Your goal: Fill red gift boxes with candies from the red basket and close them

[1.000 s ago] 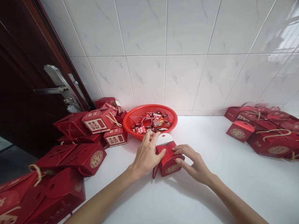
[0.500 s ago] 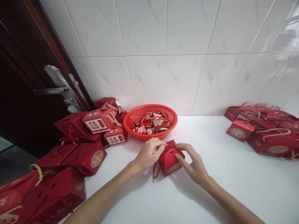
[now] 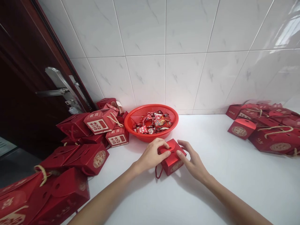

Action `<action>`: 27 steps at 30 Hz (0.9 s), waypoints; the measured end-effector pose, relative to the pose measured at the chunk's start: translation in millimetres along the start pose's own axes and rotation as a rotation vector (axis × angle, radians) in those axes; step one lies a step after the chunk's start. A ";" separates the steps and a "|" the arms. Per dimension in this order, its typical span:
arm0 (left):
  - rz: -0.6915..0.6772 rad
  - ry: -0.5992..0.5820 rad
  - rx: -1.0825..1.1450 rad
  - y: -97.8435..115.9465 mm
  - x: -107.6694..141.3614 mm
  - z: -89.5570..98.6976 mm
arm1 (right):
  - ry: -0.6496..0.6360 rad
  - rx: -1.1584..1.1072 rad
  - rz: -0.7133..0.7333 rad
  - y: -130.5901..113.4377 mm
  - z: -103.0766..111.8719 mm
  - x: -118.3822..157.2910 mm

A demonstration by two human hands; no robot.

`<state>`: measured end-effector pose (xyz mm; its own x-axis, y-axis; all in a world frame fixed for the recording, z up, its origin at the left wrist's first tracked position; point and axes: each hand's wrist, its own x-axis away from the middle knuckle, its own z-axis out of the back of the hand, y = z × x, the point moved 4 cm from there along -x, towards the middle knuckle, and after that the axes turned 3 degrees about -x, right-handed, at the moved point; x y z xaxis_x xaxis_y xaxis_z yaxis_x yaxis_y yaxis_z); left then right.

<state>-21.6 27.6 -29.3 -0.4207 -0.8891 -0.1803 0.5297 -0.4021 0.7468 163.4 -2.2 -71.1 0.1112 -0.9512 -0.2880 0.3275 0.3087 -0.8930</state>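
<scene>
A small red box (image 3: 172, 161) with a gold emblem and a dark red cord loop stands on the white table (image 3: 150, 200). Its top flaps lie folded over. My left hand (image 3: 152, 154) rests on the box's left side and top, thumb and fingers bent around the flap. At the right side is my right hand (image 3: 193, 161), its thumb at the top edge and its fingers spread apart behind the corner. Just behind the box sits a red plastic basket (image 3: 151, 137) containing several wrapped candies (image 3: 159, 122).
Several red boxes (image 3: 96, 159) are piled along the left, some with rope handles. Another pile of red boxes (image 3: 273, 140) lies at the right back. A tiled wall (image 3: 185, 81) rises behind the table, and a dark door (image 3: 23, 62) stands at the left.
The box's near top flap has gone from raised to folded down. My left fingers have moved slightly right over the top, and my right hand's fingers have shifted a little at the edge.
</scene>
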 end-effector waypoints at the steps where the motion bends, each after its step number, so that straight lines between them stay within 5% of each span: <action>1: 0.017 -0.019 0.040 -3.0 -1.4 -1.3 | -0.022 -0.041 -0.054 2.6 0.3 -1.5; 5: 0.083 -0.056 0.156 -14.0 -6.4 -5.5 | -0.061 -0.161 -0.202 10.4 4.5 -8.9; 11: 0.081 -0.070 0.223 -18.2 -8.5 -7.7 | -0.184 -0.241 -0.212 11.4 6.0 -15.3; 20: 0.086 -0.090 0.212 -16.3 -8.3 -4.9 | -0.062 -0.338 -0.241 14.3 23.5 -25.0; 27: 0.072 -0.094 0.183 -11.7 -7.0 -6.2 | -0.014 -0.599 -0.135 -18.5 51.2 -25.2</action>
<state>-20.3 37.2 -40.7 -0.4575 -0.8866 -0.0681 0.4218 -0.2839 0.8611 202.6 16.3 -29.6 0.1194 -0.9802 -0.1579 -0.2439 0.1252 -0.9617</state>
